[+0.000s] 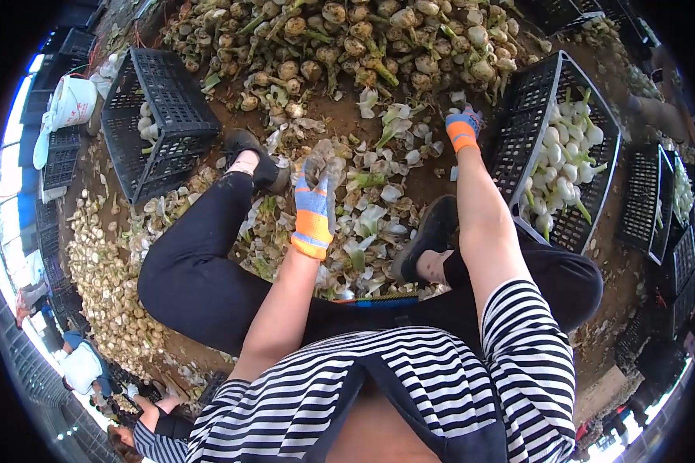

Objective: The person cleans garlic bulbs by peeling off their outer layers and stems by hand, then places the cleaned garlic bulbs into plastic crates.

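"What lies nearest?"

"Loose papery skins (371,220), strewn between the two shoes. They look thin and brittle, so any bulb wearing them probably sheds and slides a little under a glove."

"And the left grip (314,202)?"

"Above those skins, gloved, its soiled fingers pointing away from the body and close together. I can't tell whether anything is pinched there."

"The right grip (463,130)?"

"Farther out, just beside the black crate (517,116), its fingers bent in towards the heap. A pale lump shows at the tips, but I can't tell whether it is held."

"Where are the garlic bulbs?"

"Whitish ones (553,154) sit inside that crate, some with green stalks. Soiled ones (409,50) are heaped beyond both hands, stalks tangled among them."

"How would one handle?"

"Light and firm, I'd judge, with a stiffish stalk. Cup the round body with thumb and fingers, or take the stalk close to its base. Squeeze gently: the cloves could bruise, and loose skin may slip."
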Demonstrator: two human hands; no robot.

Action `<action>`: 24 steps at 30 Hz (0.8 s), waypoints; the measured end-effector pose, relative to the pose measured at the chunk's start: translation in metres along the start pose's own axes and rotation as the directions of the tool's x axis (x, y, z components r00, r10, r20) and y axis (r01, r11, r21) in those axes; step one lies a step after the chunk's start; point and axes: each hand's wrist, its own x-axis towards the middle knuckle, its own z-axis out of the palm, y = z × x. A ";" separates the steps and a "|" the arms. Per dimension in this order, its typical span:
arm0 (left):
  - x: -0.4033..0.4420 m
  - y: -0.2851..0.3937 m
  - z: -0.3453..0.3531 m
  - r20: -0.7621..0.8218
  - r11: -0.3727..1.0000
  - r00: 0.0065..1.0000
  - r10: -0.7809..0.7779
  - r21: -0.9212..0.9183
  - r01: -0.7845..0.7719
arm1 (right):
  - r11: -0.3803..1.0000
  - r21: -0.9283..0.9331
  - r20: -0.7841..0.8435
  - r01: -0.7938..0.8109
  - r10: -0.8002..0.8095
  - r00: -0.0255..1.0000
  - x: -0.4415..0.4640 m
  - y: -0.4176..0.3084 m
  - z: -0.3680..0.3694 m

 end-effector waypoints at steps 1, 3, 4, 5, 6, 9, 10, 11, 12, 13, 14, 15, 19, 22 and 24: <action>0.001 -0.001 0.003 0.013 0.999 0.999 0.034 0.030 -0.034 | 0.999 0.053 -0.121 0.015 -0.008 0.993 -0.001 0.007 0.012; 0.009 -0.001 0.009 0.016 0.999 0.999 0.047 -0.029 -0.046 | 0.791 0.583 -0.016 -0.186 0.240 0.971 -0.006 0.013 0.033; 0.010 -0.003 0.012 0.019 0.997 0.998 0.053 -0.061 -0.052 | 0.271 0.891 0.353 -0.365 0.091 0.931 0.013 0.041 0.068; 0.004 0.003 0.024 0.065 0.995 0.994 0.085 -0.056 -0.081 | 0.025 0.863 0.504 -0.504 -0.094 0.859 -0.044 -0.009 0.003; 0.003 0.001 0.025 0.071 0.997 0.996 0.063 -0.057 -0.059 | -0.176 0.816 0.504 -0.550 -0.249 0.827 -0.079 -0.042 -0.037; 0.006 -0.007 0.016 0.074 0.998 0.997 0.022 -0.059 -0.017 | -0.551 0.586 0.353 -0.594 -0.486 0.800 -0.100 -0.070 -0.094; 0.001 0.002 0.024 0.096 0.996 0.992 0.084 -0.012 -0.083 | -0.626 0.547 0.211 -0.556 -0.539 0.815 -0.105 -0.072 -0.105; -0.004 0.007 0.033 0.121 0.988 0.982 0.145 0.032 -0.150 | -0.682 0.471 0.173 -0.559 -0.550 0.817 -0.104 -0.070 -0.119; -0.015 0.016 0.049 0.146 0.974 0.969 0.201 0.073 -0.213 | -0.729 0.392 0.137 -0.560 -0.556 0.820 -0.105 -0.066 -0.131; -0.032 0.038 0.075 0.138 0.960 0.957 0.256 0.081 -0.269 | -0.652 0.526 0.193 -0.546 -0.534 0.823 -0.116 -0.076 -0.139; -0.039 0.048 0.088 0.213 0.939 0.930 0.299 0.110 -0.327 | -0.551 0.642 0.245 -0.533 -0.512 0.823 -0.131 -0.092 -0.146; -0.042 0.055 0.097 0.279 0.912 0.899 0.337 0.140 -0.385 | -0.435 0.648 0.282 -0.625 -0.625 0.728 -0.146 -0.105 -0.148; -0.040 0.079 0.113 0.432 0.741 0.752 0.499 0.238 -0.628 | -0.215 0.519 0.334 -0.827 -0.840 0.427 -0.217 -0.139 -0.162; -0.065 0.102 0.113 0.405 0.822 0.841 0.359 0.290 -0.490 | -0.165 0.692 0.308 -0.703 -0.813 0.494 -0.256 -0.156 -0.178; -0.081 0.118 0.109 0.380 0.840 0.890 0.251 0.371 -0.396 | -0.115 0.695 0.190 -0.710 -0.923 0.336 -0.261 -0.157 -0.176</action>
